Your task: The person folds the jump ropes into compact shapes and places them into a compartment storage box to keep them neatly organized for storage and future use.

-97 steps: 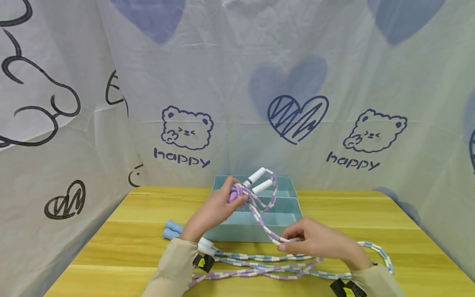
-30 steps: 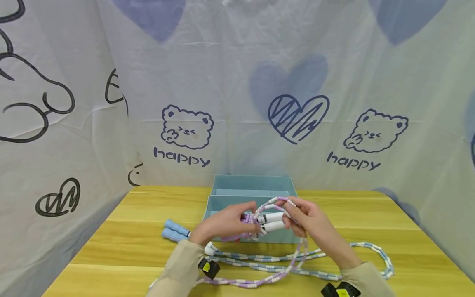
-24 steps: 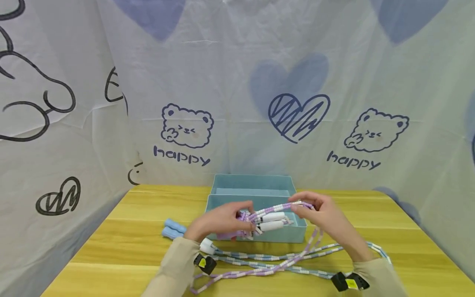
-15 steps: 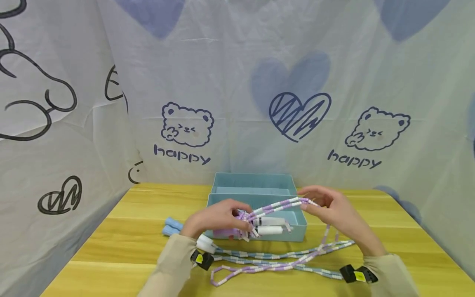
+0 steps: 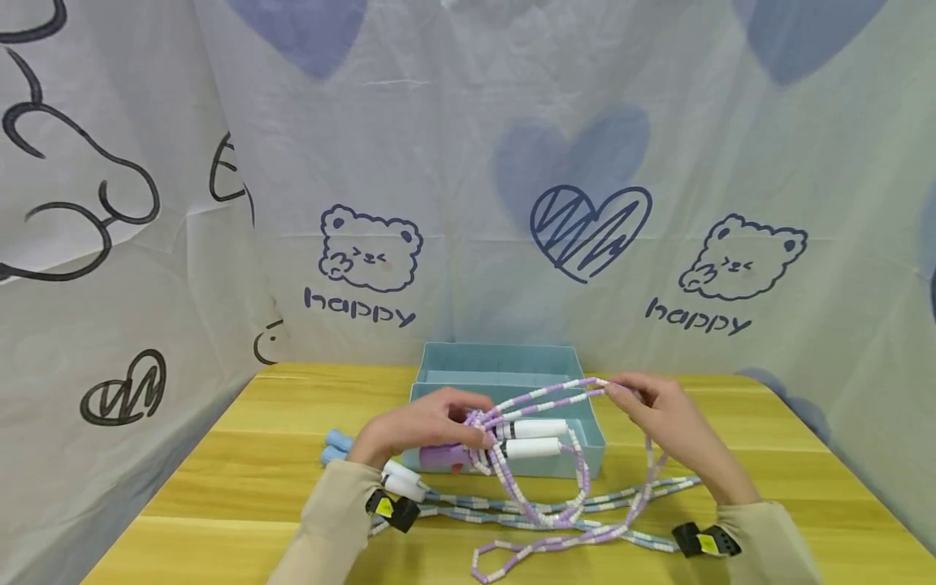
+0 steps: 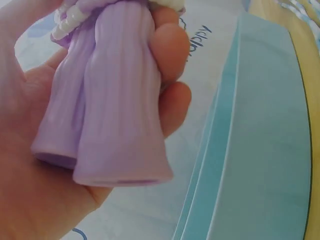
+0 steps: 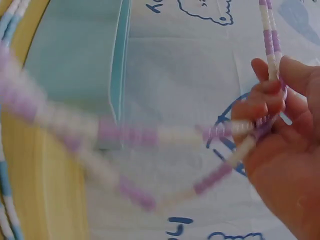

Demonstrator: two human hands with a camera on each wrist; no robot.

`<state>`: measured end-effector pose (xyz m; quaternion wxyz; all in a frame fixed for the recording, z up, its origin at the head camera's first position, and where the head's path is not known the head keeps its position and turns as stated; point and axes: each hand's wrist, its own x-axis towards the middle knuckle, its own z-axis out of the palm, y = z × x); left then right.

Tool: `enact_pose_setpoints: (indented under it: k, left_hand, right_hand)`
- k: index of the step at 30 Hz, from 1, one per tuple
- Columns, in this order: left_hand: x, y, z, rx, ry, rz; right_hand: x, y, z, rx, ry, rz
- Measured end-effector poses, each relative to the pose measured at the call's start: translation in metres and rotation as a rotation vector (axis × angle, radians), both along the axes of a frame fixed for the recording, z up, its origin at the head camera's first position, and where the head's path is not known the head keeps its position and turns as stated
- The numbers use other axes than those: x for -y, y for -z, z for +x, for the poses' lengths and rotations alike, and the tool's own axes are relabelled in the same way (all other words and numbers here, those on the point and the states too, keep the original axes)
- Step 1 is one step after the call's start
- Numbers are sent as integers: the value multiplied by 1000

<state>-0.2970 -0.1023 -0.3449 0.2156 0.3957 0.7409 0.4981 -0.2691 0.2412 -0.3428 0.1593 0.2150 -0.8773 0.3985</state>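
The left hand (image 5: 439,422) grips two ribbed purple-and-white plastic handles (image 6: 122,100) above the yellow wooden counter (image 5: 241,463), near the open pale-blue box (image 5: 544,468); the right hand (image 5: 669,414) holds their purple-and-white beaded rope (image 7: 129,131). The handles look light, stiff, best to grasp; the rope seems limp, slippery.

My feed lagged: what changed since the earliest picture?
The right hand has risen and moved right, lifting its stretch of purple rope. The left hand sits lower, and white handle ends now point right instead of slanting up. Both hands still hold purple rope; the teal bins stayed put.
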Motion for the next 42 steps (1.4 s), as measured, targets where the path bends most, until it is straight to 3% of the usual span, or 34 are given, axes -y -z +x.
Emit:
enact_pose_setpoints:
  k: [2, 4, 7, 11, 13, 20, 23, 27, 33, 36, 42]
  left_hand:
    - [0, 1, 0, 34, 24, 26]
    - [0, 1, -1, 44, 39, 29]
    - [0, 1, 0, 25, 30, 8]
    - [0, 1, 0, 6, 5, -13]
    - [1, 0, 0, -7, -7, -25]
    - [3, 0, -1, 84, -25, 18]
    - [4, 0, -1, 71, -1, 45]
    - [4, 1, -2, 30, 31, 47]
    - [5, 0, -5, 6, -45, 102]
    - [5, -1, -6, -6, -94, 149]
    - [5, -5, -6, -7, -145, 187]
  right_hand:
    - [-3, 3, -2, 13, -90, -55]
    - [-4, 5, -4, 34, -119, -100]
    - [-6, 9, -6, 62, 6, -101]
    - [-11, 10, -8, 115, 233, 27]
    - [-15, 11, -9, 127, 249, 74]
    - [-32, 17, -17, 208, -32, -97]
    - [-33, 20, -19, 202, 7, -38]
    - [-30, 22, -21, 145, 125, 146]
    - [-22, 23, -20, 149, 105, 237]
    - [-18, 23, -19, 231, 29, 242]
    - [-7, 24, -13, 423, -219, 212]
